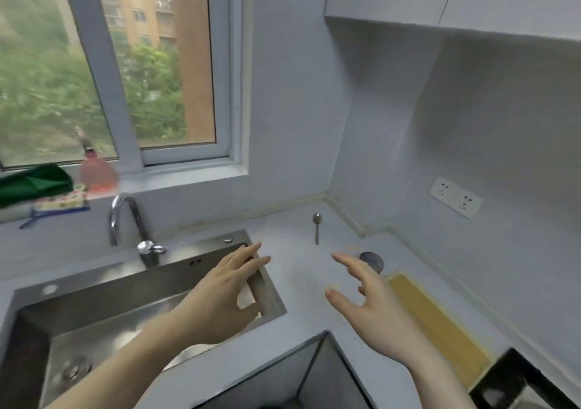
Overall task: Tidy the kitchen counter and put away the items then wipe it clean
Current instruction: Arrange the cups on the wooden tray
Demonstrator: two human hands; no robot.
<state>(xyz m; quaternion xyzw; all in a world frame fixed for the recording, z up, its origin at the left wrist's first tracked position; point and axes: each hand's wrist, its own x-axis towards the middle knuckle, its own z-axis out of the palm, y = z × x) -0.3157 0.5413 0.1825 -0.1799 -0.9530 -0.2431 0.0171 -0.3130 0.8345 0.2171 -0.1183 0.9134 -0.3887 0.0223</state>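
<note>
Stretched pale around the steel sink (125, 298): a tabletop (301, 282) carrying, just right of the sink's far corner, a yellow strip (440, 330), a small dark round lid-like piece (372, 260) and, farther back toward the wall, a spoon (317, 227). Hovered over the sink's right rim, left hand (220, 295) with fingers (248, 251) straight and loosely spread, holding nothing; reached right of the sink toward the round piece, right hand (371, 311) with fingers (349, 264) splayed and empty. Likely risk: a hurried sweep knocking the spoon or round piece into the sink.
</note>
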